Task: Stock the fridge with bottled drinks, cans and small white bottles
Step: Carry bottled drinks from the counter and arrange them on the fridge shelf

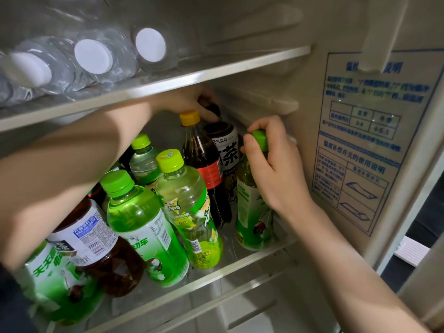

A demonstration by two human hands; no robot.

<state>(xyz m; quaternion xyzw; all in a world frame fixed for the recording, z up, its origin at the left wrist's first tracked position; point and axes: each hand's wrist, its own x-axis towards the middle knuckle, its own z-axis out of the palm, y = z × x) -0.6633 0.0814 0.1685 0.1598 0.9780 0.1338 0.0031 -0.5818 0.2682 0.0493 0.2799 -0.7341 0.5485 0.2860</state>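
Note:
Inside the fridge, my right hand [276, 169] grips the neck of a green tea bottle [252, 212] standing upright at the right end of the middle shelf [240, 260]. My left hand [189, 102] reaches to the back under the upper shelf and holds the dark cap of a bottle with a white label [225, 150]. A dark drink with a yellow cap [201, 155] stands just in front. Several green-capped bottles [187, 207] and a brown tea bottle [96, 241] crowd the shelf's left and middle.
Clear water bottles with white caps [93, 56] lie on the upper shelf [168, 85]. The fridge's right wall carries a blue instruction sticker [360, 145]. A lower shelf edge [216, 299] runs below. A little free shelf lies between the right bottle and the others.

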